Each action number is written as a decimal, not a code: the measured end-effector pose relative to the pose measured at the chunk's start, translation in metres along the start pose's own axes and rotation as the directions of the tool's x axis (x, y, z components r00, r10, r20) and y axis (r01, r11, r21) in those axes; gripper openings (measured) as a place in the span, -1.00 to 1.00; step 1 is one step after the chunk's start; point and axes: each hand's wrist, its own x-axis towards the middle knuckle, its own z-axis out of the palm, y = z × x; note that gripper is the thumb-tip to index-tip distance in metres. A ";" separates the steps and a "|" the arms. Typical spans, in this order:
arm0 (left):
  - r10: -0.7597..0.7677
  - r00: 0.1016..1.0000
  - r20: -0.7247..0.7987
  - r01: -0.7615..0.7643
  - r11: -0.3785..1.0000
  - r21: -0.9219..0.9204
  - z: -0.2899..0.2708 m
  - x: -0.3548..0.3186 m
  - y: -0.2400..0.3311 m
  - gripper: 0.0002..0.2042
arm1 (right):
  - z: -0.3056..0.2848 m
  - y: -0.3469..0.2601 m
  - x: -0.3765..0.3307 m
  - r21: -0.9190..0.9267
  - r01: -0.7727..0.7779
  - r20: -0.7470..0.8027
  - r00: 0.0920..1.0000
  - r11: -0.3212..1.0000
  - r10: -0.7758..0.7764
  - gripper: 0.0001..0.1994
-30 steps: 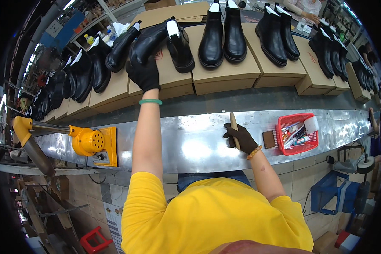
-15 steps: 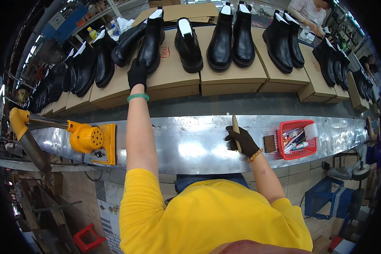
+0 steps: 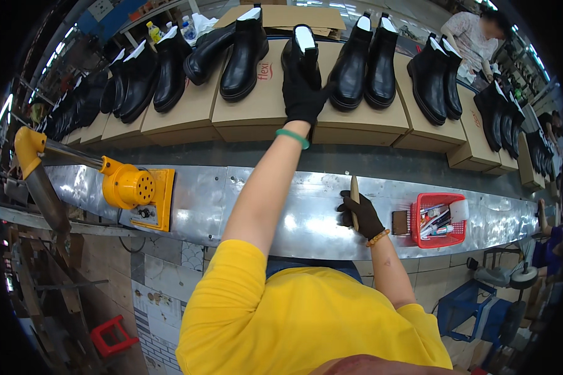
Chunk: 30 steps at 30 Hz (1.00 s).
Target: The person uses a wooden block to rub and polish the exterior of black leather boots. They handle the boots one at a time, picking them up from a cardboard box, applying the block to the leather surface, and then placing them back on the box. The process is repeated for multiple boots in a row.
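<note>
My left hand (image 3: 304,100), in a black glove, reaches across to a black ankle boot (image 3: 302,53) on the row of cardboard boxes. Its fingers lie round the boot's near side and hide the lower part; the thumb sticks out to the right. White stuffing shows in the boot's opening. Over the metal bench, my gloved right hand (image 3: 368,217) is closed round a slim, pale tan stick-like tool (image 3: 355,187), tip pointing away from me. More black boots (image 3: 350,69) stand on both sides of the left hand; one boot (image 3: 207,57) leans against its neighbour.
A yellow machine (image 3: 131,187) with a jointed arm stands on the bench (image 3: 250,200) at left. To the right are a brown block (image 3: 400,222) and a red basket (image 3: 419,234) of tubes and pens. Cardboard boxes (image 3: 356,128) line the far side. Another person (image 3: 472,37) works at back right.
My left hand has left the boot further left and moved right onto the single boot in the middle. The right hand keeps the stick-like tool over the bench. The whole view has shifted slightly.
</note>
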 end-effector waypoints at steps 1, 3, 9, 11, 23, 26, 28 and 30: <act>-0.060 0.998 0.016 0.060 0.998 0.014 0.003 0.003 -0.001 -0.27 | 0.000 0.001 -0.001 -0.006 0.006 -0.004 1.000 1.000 -0.006 -0.61; -0.183 0.982 0.044 0.181 0.982 0.043 0.005 0.008 -0.004 -0.32 | 0.001 0.000 -0.002 -0.020 0.017 -0.011 1.000 1.000 -0.017 -0.60; -0.350 0.936 -0.031 0.350 0.937 -0.012 -0.023 0.009 -0.011 -0.54 | -0.001 0.001 -0.002 -0.042 0.019 -0.005 1.000 0.999 -0.019 -0.60; -0.310 0.947 -0.080 0.305 0.950 -0.074 -0.042 0.005 -0.019 -0.56 | -0.003 0.002 -0.001 -0.045 0.036 0.010 0.999 0.998 -0.035 -0.60; -0.265 0.963 -0.048 0.261 0.962 -0.076 -0.232 -0.071 0.026 -0.66 | 0.001 0.007 -0.001 -0.007 0.065 0.027 0.998 0.998 -0.065 -0.66; -0.264 0.933 0.246 0.290 0.954 -0.078 -0.277 -0.069 0.059 -0.68 | 0.023 -0.015 -0.007 -0.065 0.173 0.063 0.984 0.983 -0.169 -0.66; -0.173 0.873 0.455 0.232 0.969 -0.078 -0.292 -0.067 0.074 -0.68 | 0.050 -0.040 -0.017 -0.082 0.303 0.116 0.949 0.949 -0.293 -0.64; -0.027 0.782 0.622 0.104 0.991 -0.088 -0.295 -0.062 0.093 -0.66 | 0.068 -0.065 -0.024 -0.052 0.430 0.227 0.884 0.901 -0.408 -0.59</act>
